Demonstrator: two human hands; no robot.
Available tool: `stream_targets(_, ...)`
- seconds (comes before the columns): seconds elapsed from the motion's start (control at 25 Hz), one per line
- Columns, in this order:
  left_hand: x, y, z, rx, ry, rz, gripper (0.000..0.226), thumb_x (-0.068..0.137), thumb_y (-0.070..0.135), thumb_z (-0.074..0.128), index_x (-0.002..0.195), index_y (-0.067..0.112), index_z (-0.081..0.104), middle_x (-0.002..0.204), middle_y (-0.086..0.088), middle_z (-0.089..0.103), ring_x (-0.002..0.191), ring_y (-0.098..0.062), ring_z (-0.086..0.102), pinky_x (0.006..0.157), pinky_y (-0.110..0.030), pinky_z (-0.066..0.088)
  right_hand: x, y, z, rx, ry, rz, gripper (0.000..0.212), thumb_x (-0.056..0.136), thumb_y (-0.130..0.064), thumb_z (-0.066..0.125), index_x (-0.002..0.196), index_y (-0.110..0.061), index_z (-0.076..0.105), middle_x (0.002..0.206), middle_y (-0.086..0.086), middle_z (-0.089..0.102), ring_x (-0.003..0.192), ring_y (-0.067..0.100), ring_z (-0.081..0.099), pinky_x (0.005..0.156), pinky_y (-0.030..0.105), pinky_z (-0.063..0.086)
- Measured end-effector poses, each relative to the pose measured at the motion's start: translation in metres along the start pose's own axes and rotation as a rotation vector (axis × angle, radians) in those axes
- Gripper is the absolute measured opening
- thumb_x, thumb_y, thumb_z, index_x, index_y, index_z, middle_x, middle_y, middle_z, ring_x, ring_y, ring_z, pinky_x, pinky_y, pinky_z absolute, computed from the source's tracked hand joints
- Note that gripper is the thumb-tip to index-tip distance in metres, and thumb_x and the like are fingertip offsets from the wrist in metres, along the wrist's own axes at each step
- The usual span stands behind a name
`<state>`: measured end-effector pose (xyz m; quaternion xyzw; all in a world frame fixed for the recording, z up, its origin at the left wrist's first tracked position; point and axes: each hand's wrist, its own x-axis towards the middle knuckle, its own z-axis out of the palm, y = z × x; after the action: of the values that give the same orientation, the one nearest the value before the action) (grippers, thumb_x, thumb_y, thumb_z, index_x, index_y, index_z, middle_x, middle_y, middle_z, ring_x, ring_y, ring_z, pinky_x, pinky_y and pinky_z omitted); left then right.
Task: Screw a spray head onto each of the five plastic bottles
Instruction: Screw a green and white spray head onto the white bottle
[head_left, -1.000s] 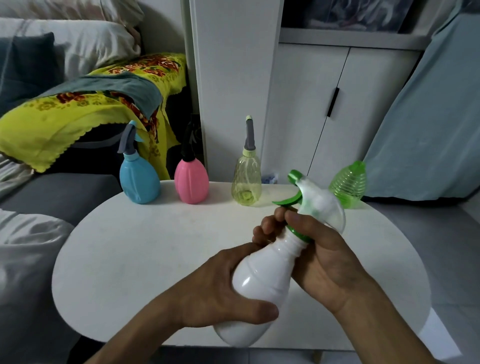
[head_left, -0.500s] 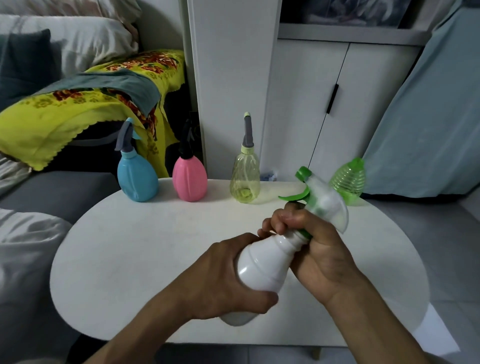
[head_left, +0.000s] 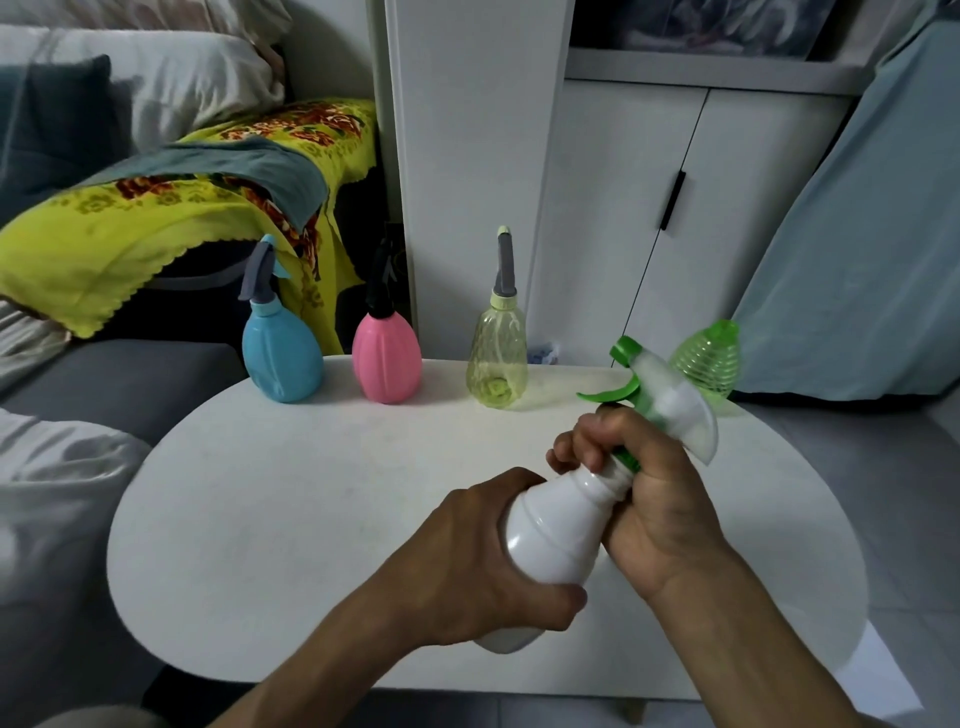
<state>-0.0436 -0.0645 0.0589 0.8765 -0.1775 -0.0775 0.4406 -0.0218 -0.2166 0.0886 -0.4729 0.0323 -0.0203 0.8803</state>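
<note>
I hold a white plastic bottle (head_left: 558, 530) tilted over the oval white table (head_left: 291, 519). My left hand (head_left: 478, 561) wraps its body. My right hand (head_left: 649, 493) grips the green collar of a white and green spray head (head_left: 670, 405) sitting on the bottle's neck. At the table's far edge stand a blue bottle (head_left: 280, 358), a pink bottle (head_left: 387, 358) and a clear yellow bottle (head_left: 497, 358), each with a spray head on. A ribbed green bottle (head_left: 709, 358) stands at the far right, partly behind the spray head.
A grey sofa (head_left: 104, 384) with a yellow flowered blanket (head_left: 156, 218) lies to the left. White cabinet doors (head_left: 649, 208) stand behind the table. A pale blue cloth (head_left: 857, 234) hangs at the right.
My right hand has turned around the collar, fingers curling further over it, and the spray head has rotated a little. The bottle stays in my left hand.
</note>
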Motion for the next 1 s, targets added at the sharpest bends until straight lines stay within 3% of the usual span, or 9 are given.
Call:
stream_targets(0.12, -0.001, -0.001, 0.006, 0.023, 0.066, 0.012, 0.062, 0.048, 0.056, 0.08, 0.102, 0.045, 0.052, 0.088, 0.017, 0.068, 0.077, -0.001, 0.065, 0.064, -0.029, 0.058, -0.001, 0.0, 0.003, -0.063, 0.065, -0.049, 0.028, 0.064, -0.005, 0.059, 0.041, -0.02, 0.053, 0.041, -0.001, 0.043, 0.051, 0.017, 0.05, 0.055, 0.022, 0.049)
stream_targets(0.36, 0.001, 0.001, 0.015, 0.02, 0.144, 0.081, 0.068, 0.051, 0.055, 0.081, 0.108, 0.045, 0.046, 0.092, 0.018, 0.065, 0.078, -0.005, 0.066, 0.063, -0.031, 0.059, -0.001, 0.0, 0.003, -0.121, 0.124, -0.142, 0.026, 0.062, -0.006, 0.059, 0.04, -0.02, 0.053, 0.041, -0.004, 0.046, 0.05, 0.012, 0.053, 0.056, 0.021, 0.049)
stream_targets(0.48, 0.005, -0.001, 0.021, -0.016, 0.129, 0.045, 0.07, 0.049, 0.055, 0.083, 0.107, 0.043, 0.047, 0.092, 0.013, 0.066, 0.078, -0.007, 0.067, 0.062, -0.033, 0.059, 0.0, 0.004, 0.003, -0.159, 0.244, -0.14, 0.019, 0.06, -0.009, 0.062, 0.044, -0.021, 0.06, 0.041, -0.004, 0.046, 0.049, 0.012, 0.052, 0.059, 0.025, 0.048)
stream_targets(0.64, 0.005, 0.001, 0.034, 0.009, 0.243, 0.065, 0.069, 0.051, 0.056, 0.081, 0.107, 0.044, 0.043, 0.093, 0.019, 0.063, 0.08, -0.003, 0.065, 0.064, -0.03, 0.058, 0.006, 0.003, 0.002, -0.208, 0.326, -0.145, 0.02, 0.06, -0.015, 0.064, 0.042, -0.023, 0.062, 0.04, -0.006, 0.049, 0.048, 0.01, 0.056, 0.062, 0.03, 0.048)
stream_targets(0.76, 0.01, -0.001, 0.037, 0.03, 0.225, 0.055, 0.076, 0.052, 0.056, 0.08, 0.112, 0.043, 0.035, 0.097, 0.017, 0.062, 0.082, -0.007, 0.066, 0.064, -0.032, 0.06, 0.008, 0.01, 0.0, -0.273, 0.397, -0.169, 0.007, 0.058, -0.019, 0.07, 0.057, -0.024, 0.067, 0.046, -0.005, 0.056, 0.049, 0.008, 0.058, 0.061, 0.032, 0.048)
stream_targets(0.8, 0.012, -0.003, 0.035, 0.0, 0.204, 0.048, 0.075, 0.053, 0.052, 0.082, 0.112, 0.04, 0.037, 0.098, 0.014, 0.063, 0.082, -0.008, 0.067, 0.061, -0.033, 0.06, 0.009, 0.011, -0.001, -0.324, 0.386, -0.173, 0.008, 0.058, -0.023, 0.073, 0.063, -0.028, 0.07, 0.05, -0.006, 0.061, 0.052, 0.008, 0.061, 0.062, 0.033, 0.049)
stream_targets(0.88, 0.02, -0.008, 0.027, -0.164, 0.206, 0.056, 0.07, 0.056, 0.039, 0.088, 0.11, 0.035, 0.045, 0.098, 0.007, 0.066, 0.081, -0.011, 0.069, 0.057, -0.036, 0.061, 0.01, 0.012, -0.003, -0.406, 0.193, -0.158, 0.023, 0.058, -0.033, 0.082, 0.078, -0.04, 0.073, 0.068, -0.009, 0.072, 0.07, 0.009, 0.07, 0.071, 0.037, 0.057)
stream_targets(0.96, 0.03, -0.012, 0.014, -0.351, 0.251, 0.072, 0.063, 0.06, 0.029, 0.09, 0.111, 0.032, 0.053, 0.101, 0.004, 0.07, 0.088, -0.013, 0.071, 0.063, -0.033, 0.062, 0.007, 0.012, -0.005, -0.463, -0.034, -0.127, 0.04, 0.061, -0.037, 0.084, 0.098, -0.035, 0.07, 0.093, -0.007, 0.077, 0.092, 0.013, 0.072, 0.085, 0.044, 0.058)
stream_targets(1.0, 0.034, -0.012, 0.009, -0.418, 0.257, 0.072, 0.059, 0.062, 0.03, 0.089, 0.111, 0.035, 0.056, 0.103, 0.009, 0.071, 0.093, -0.01, 0.07, 0.068, -0.027, 0.06, 0.005, 0.013, -0.007, -0.551, -0.066, -0.135, 0.044, 0.064, -0.038, 0.083, 0.105, -0.035, 0.066, 0.102, -0.007, 0.075, 0.1, 0.012, 0.07, 0.088, 0.045, 0.057)
